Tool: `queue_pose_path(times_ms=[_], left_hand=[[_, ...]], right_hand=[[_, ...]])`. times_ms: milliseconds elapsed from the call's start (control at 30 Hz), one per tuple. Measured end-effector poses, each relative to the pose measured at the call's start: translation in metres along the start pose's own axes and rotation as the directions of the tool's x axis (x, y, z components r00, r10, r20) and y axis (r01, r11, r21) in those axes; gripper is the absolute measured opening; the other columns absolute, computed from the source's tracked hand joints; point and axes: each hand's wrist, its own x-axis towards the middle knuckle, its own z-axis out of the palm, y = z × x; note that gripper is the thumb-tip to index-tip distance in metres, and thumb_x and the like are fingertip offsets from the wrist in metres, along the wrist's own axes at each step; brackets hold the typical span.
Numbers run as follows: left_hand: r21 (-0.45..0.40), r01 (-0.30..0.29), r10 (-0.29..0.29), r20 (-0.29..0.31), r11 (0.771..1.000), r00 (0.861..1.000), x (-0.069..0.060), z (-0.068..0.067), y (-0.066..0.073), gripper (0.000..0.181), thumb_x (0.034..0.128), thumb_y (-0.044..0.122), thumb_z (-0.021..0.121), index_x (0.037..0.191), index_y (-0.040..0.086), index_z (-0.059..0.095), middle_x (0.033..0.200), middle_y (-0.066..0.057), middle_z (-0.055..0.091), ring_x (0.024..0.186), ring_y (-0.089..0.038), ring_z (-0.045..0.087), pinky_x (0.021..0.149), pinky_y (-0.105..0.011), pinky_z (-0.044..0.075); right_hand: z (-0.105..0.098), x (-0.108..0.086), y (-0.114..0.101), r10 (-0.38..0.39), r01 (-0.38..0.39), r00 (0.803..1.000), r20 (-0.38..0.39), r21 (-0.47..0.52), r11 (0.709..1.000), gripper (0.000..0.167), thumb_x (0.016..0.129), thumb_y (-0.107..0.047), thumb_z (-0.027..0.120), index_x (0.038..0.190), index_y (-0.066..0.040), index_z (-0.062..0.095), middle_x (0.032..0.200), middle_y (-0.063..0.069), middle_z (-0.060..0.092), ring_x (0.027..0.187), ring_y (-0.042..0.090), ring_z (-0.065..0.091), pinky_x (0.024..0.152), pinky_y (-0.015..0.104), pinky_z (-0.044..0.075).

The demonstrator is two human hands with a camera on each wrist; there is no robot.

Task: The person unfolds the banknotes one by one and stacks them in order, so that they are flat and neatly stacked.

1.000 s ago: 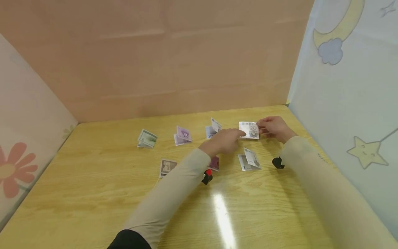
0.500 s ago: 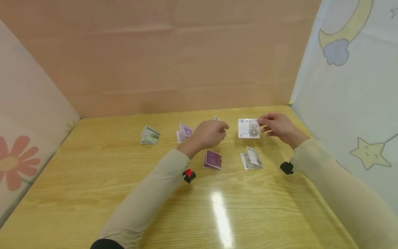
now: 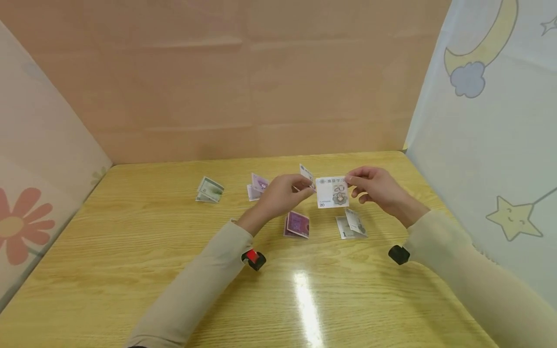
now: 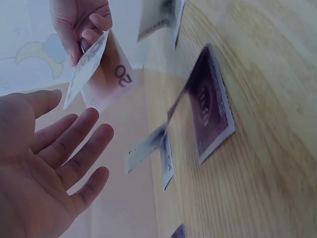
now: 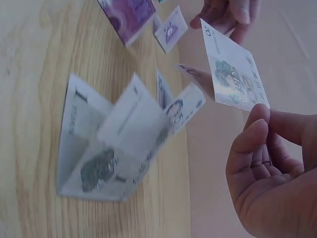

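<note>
In the head view my right hand (image 3: 383,193) pinches a folded 20 banknote (image 3: 332,192) by its upper right corner, above the table. The left wrist view shows that banknote's fold standing partly apart, with a brownish inner face. Close to its left edge is my left hand (image 3: 282,195), fingers spread and relaxed; in the left wrist view a gap separates them from the paper. Just behind the left fingers stands a folded bluish banknote (image 3: 306,171), partly hidden. A folded 1 banknote (image 3: 350,225) sits below the right hand, and a dark magenta folded banknote (image 3: 298,224) lies nearer the middle.
Farther left on the wooden table (image 3: 130,232) are a green folded banknote (image 3: 211,189) and a purple folded one (image 3: 259,183). Another banknote is almost wholly covered by the left wrist. An orange-brown backdrop (image 3: 261,96) rises behind, with a patterned sheet (image 3: 478,145) at right.
The left hand has let go of the 20 banknote's side, drawn back left, then turned toward it again. My right hand has lifted the banknote and brought it leftward and nearer.
</note>
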Motion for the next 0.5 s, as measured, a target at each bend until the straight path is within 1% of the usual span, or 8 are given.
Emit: queue_pose_path(times_ms=[33, 100, 200, 233, 300, 367, 433, 500], left_hand=[[-0.049, 0.008, -0.009, -0.006, 0.999, 1.000, -0.002, -0.001, 0.001, 0.029, 0.1007, 0.035, 0.063, 0.122, 0.016, 0.071, 0.106, 0.004, 0.071, 0.090, -0.012, 0.064, 0.077, -0.031, 0.054], [-0.150, 0.019, -0.022, -0.015, 0.988, 1.000, -0.007, -0.003, 0.002, 0.029, 0.1004, 0.032, 0.064, 0.121, 0.013, 0.071, 0.105, -0.001, 0.072, 0.087, -0.016, 0.066, 0.076, -0.036, 0.056], [-0.271, 0.041, -0.050, -0.024, 0.962, 0.998, -0.016, -0.007, 0.002, 0.027, 0.0995, 0.027, 0.066, 0.118, 0.009, 0.071, 0.100, -0.006, 0.073, 0.084, -0.027, 0.069, 0.075, -0.046, 0.058], [-0.294, 0.044, -0.054, -0.026, 0.955, 0.998, -0.018, -0.008, 0.001, 0.025, 0.0992, 0.026, 0.067, 0.117, 0.008, 0.071, 0.098, -0.006, 0.074, 0.083, -0.030, 0.070, 0.074, -0.047, 0.058], [-0.323, 0.052, -0.065, -0.029, 0.945, 0.998, -0.024, -0.011, 0.000, 0.023, 0.0985, 0.023, 0.068, 0.115, 0.007, 0.072, 0.095, -0.007, 0.074, 0.081, -0.035, 0.069, 0.071, -0.046, 0.058], [-0.339, 0.060, -0.074, -0.028, 0.939, 0.997, -0.030, -0.013, -0.001, 0.021, 0.0980, 0.021, 0.069, 0.113, 0.007, 0.073, 0.092, -0.006, 0.074, 0.079, -0.037, 0.069, 0.066, -0.041, 0.057], [-0.346, 0.062, -0.075, -0.025, 0.936, 0.997, -0.035, -0.015, -0.001, 0.020, 0.0977, 0.019, 0.069, 0.113, 0.006, 0.073, 0.091, -0.005, 0.074, 0.078, -0.038, 0.069, 0.062, -0.034, 0.055], [-0.342, 0.069, -0.082, -0.025, 0.937, 0.996, -0.041, -0.016, -0.002, 0.019, 0.0975, 0.018, 0.069, 0.112, 0.006, 0.073, 0.088, -0.004, 0.074, 0.078, -0.037, 0.069, 0.060, -0.030, 0.052]], right_hand=[[0.003, -0.002, -0.001, -0.005, 0.005, 1.000, 0.006, 0.001, 1.000, 0.032, 0.104, -0.021, 0.058, 0.121, 0.006, 0.054, 0.100, 0.005, 0.060, 0.074, 0.014, 0.058, 0.061, 0.024, 0.049], [0.010, -0.006, -0.004, -0.013, 0.013, 1.000, 0.013, 0.003, 1.000, 0.031, 0.104, -0.021, 0.058, 0.119, 0.006, 0.055, 0.100, 0.006, 0.060, 0.074, 0.014, 0.058, 0.060, 0.024, 0.049], [0.020, -0.010, -0.006, -0.027, 0.027, 0.999, 0.036, 0.014, 1.000, 0.030, 0.103, -0.021, 0.059, 0.118, 0.006, 0.056, 0.099, 0.008, 0.060, 0.073, 0.015, 0.058, 0.059, 0.024, 0.049], [0.024, -0.011, -0.007, -0.033, 0.033, 0.999, 0.042, 0.019, 0.999, 0.030, 0.103, -0.020, 0.059, 0.117, 0.007, 0.057, 0.098, 0.008, 0.060, 0.073, 0.015, 0.058, 0.058, 0.024, 0.049], [0.030, -0.014, -0.007, -0.044, 0.043, 0.997, 0.055, 0.033, 0.999, 0.030, 0.103, -0.019, 0.059, 0.116, 0.007, 0.057, 0.098, 0.010, 0.060, 0.072, 0.016, 0.058, 0.057, 0.024, 0.049], [0.035, -0.016, -0.008, -0.052, 0.050, 0.996, 0.067, 0.041, 0.998, 0.029, 0.103, -0.019, 0.060, 0.116, 0.007, 0.057, 0.098, 0.012, 0.060, 0.072, 0.016, 0.058, 0.057, 0.024, 0.048], [0.040, -0.019, -0.008, -0.058, 0.054, 0.995, 0.077, 0.051, 0.997, 0.028, 0.103, -0.018, 0.060, 0.115, 0.008, 0.057, 0.098, 0.013, 0.061, 0.071, 0.016, 0.058, 0.056, 0.024, 0.048], [0.045, -0.021, -0.008, -0.064, 0.059, 0.994, 0.091, 0.060, 0.996, 0.027, 0.103, -0.017, 0.060, 0.115, 0.008, 0.057, 0.098, 0.013, 0.061, 0.071, 0.016, 0.058, 0.055, 0.024, 0.048]])
